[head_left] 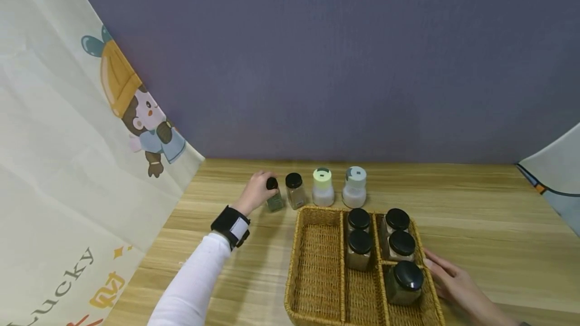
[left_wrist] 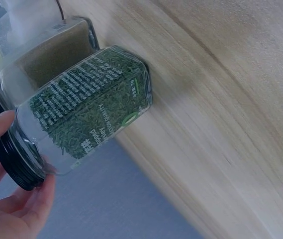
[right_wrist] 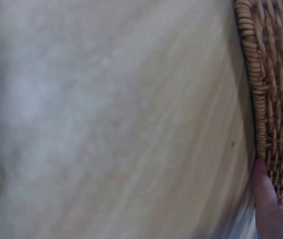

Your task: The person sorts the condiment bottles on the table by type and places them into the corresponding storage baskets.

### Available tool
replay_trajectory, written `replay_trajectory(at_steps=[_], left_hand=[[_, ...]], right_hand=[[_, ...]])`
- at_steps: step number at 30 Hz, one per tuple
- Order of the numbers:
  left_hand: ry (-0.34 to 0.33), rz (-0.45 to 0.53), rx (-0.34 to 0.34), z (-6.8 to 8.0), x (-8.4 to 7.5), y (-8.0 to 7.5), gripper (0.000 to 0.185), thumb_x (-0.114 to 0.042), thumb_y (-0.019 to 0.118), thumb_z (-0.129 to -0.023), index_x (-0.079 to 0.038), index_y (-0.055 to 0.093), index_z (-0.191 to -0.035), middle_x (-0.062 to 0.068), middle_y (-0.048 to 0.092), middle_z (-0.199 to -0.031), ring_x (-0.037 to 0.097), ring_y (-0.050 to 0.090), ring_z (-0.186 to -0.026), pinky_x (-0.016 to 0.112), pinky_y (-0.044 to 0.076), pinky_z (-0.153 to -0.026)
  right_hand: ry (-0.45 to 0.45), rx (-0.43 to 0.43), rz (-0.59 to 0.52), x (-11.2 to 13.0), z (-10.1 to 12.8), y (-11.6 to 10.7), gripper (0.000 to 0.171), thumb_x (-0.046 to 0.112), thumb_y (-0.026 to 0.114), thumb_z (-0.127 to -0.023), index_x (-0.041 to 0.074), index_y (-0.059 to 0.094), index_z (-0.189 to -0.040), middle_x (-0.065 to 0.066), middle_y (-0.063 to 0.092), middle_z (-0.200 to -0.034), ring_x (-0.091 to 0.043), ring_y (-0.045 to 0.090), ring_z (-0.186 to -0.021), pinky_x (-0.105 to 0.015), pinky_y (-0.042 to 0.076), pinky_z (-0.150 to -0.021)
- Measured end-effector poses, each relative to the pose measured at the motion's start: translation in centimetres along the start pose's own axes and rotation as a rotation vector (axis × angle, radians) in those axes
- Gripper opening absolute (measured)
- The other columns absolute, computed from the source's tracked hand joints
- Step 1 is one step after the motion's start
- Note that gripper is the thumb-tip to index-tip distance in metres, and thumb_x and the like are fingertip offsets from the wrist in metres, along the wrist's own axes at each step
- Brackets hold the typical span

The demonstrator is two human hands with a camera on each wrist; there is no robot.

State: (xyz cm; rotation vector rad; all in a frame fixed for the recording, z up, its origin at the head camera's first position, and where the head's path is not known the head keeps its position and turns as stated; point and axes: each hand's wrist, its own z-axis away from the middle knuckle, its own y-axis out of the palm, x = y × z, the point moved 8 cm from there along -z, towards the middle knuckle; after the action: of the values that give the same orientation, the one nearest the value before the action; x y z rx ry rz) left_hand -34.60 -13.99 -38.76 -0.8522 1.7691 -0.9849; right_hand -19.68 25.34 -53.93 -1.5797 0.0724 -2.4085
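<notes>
My left hand (head_left: 256, 194) grips a square glass spice jar (head_left: 275, 204) by its black lid, thumb on one side and fingers on the other. Green dried herbs and white printing show on this jar in the left wrist view. Close beside it stands a second black-lidded jar (head_left: 296, 196) with brownish contents. At the right side of a divided wicker basket (head_left: 292, 270), my right hand (head_left: 457, 286) touches the outer wall with extended fingers. One finger (right_wrist: 264, 186) lies along the weave in the right wrist view; the rest of that hand is partly out of frame.
Two white-bodied shakers, one with a yellow-green cap (head_left: 322, 179) and one with a pale blue cap (head_left: 356, 177), stand behind the basket. Several black-lidded jars (head_left: 360, 249) fill parts of its middle and right compartments. A dark wall (head_left: 335, 64) bounds the wooden table (head_left: 480, 215) behind.
</notes>
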Motion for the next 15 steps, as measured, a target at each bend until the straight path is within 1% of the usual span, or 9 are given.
replay_trajectory(at_steps=[6,15], left_hand=[[-0.003,0.015,0.006,-0.24,0.07,0.08,0.037,-0.009,0.070,-0.074,0.000,0.059,-0.108,0.019,0.057,-0.109,0.036,0.050,-0.103,0.043,0.047,-0.084],[-0.016,0.033,0.030,-0.28,-0.12,0.12,0.036,-0.010,0.068,-0.076,0.000,0.059,-0.110,0.017,0.058,-0.111,0.037,0.046,-0.109,0.043,0.046,-0.085]], right_hand=[[0.020,0.005,0.013,0.08,0.05,0.09,0.074,0.048,0.042,-0.089,0.005,0.011,-0.140,-0.030,0.005,-0.141,-0.043,0.022,-0.124,-0.044,0.048,-0.083],[0.016,0.002,0.016,0.06,-0.01,0.12,0.074,0.048,0.042,-0.089,0.005,0.011,-0.140,-0.030,0.005,-0.141,-0.043,0.020,-0.125,-0.044,0.048,-0.083]])
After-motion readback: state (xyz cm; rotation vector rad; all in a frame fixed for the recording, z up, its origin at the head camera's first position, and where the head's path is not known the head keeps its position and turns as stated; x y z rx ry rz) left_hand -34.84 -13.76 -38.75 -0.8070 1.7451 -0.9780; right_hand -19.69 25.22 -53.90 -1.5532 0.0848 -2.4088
